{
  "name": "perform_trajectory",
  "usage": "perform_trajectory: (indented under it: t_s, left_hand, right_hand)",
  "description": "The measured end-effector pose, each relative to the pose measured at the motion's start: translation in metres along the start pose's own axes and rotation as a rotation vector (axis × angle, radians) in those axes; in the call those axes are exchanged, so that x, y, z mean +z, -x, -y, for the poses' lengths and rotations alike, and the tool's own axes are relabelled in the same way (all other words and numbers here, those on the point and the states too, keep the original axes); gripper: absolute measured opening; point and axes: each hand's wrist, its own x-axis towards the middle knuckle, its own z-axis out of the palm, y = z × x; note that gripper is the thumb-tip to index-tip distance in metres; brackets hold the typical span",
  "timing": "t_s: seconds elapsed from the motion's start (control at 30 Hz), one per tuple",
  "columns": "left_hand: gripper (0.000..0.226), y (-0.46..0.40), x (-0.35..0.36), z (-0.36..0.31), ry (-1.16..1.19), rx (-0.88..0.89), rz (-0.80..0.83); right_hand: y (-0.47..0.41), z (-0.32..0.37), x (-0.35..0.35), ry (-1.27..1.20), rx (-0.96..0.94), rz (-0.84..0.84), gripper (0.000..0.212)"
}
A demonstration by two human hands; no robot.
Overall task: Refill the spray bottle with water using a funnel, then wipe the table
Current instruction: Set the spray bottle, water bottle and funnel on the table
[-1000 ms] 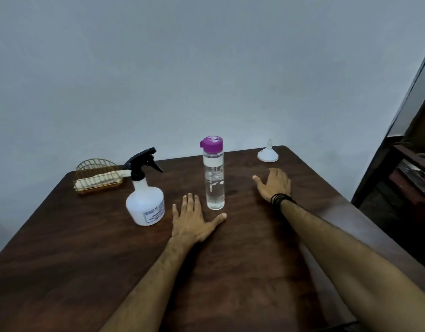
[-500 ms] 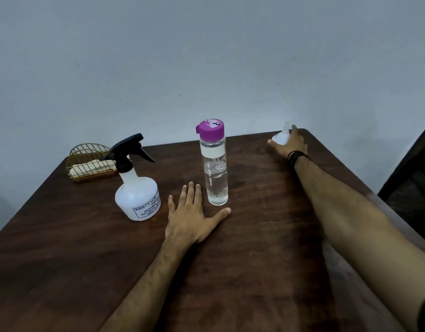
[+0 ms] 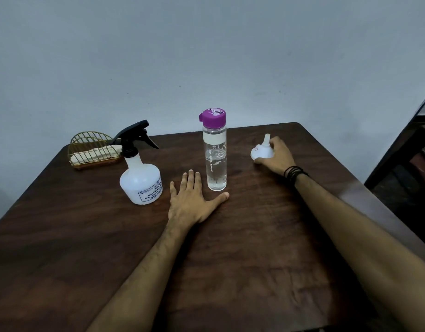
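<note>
Right hand [image 3: 277, 155] pulled back from far edge, clutching funnel [image 3: 263, 150]; left hand [image 3: 191, 200] flat, fingers spread.

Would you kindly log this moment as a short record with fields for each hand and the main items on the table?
left hand: flat on the table, empty
right hand: gripping the white funnel, spout up
spray bottle: upright, black trigger head still on
water bottle: upright, purple cap closed
wire holder: far left corner, cloth inside
</note>
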Motion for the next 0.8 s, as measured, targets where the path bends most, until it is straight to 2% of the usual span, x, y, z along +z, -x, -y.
perform_trajectory:
  t_s: [0.2, 0.43, 0.6, 0.67, 0.73, 0.8]
  left_hand:
    - [0.125, 0.009, -0.002, 0.001, 0.014, 0.002, -0.003]
    - [0.105, 0.026, -0.004, 0.008, 0.030, 0.060, -0.020]
    - [0.095, 0.036, -0.006, 0.016, 0.099, 0.109, -0.054]
    - [0.090, 0.043, -0.005, 0.020, 0.152, 0.132, -0.078]
    - [0.077, 0.052, -0.008, 0.023, 0.254, 0.153, -0.158]
    - [0.053, 0.059, -0.018, 0.026, 0.357, 0.192, -0.356]
  right_hand:
    - [0.069, 0.019, 0.005, -0.019, -0.092, 0.062, 0.064]
    - [0.127, 0.032, 0.011, 0.004, -0.135, 0.128, 0.062]
    - [0.142, 0.037, 0.007, -0.063, -0.134, 0.139, 0.074]
    - [0.150, 0.041, 0.006, -0.123, -0.198, -0.005, 0.080]
    - [0.160, 0.049, 0.006, -0.149, -0.368, -0.285, 0.066]
    - [0.171, 0.062, 0.011, -0.149, -0.552, -0.462, 0.048]
